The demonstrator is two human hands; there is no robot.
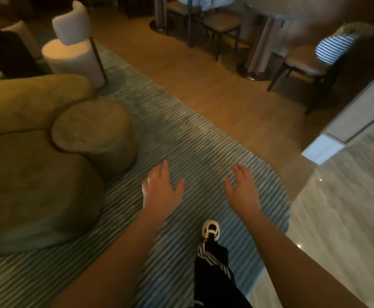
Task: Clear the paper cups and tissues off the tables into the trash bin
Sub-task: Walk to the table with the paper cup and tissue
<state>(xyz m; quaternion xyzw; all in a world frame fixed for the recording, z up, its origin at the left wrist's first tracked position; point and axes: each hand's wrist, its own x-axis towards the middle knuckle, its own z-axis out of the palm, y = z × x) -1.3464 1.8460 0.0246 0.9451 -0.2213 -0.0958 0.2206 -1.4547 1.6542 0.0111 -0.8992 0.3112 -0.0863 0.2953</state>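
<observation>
My left hand (160,190) and my right hand (242,188) are held out in front of me over a striped rug (181,138), palms down. Both are open with fingers apart and hold nothing. No paper cup, tissue or trash bin shows in this view. A round table (277,5) stands far off at the top right, its top blurred, so I cannot tell what lies on it.
An olive sofa (32,174) with a round armrest fills the left. A white round chair (74,47) stands beyond it. Dining chairs (222,23) and table legs line the far side of the wooden floor. A marble floor (348,207) and white wall edge lie to the right. My shoe (211,228) is below.
</observation>
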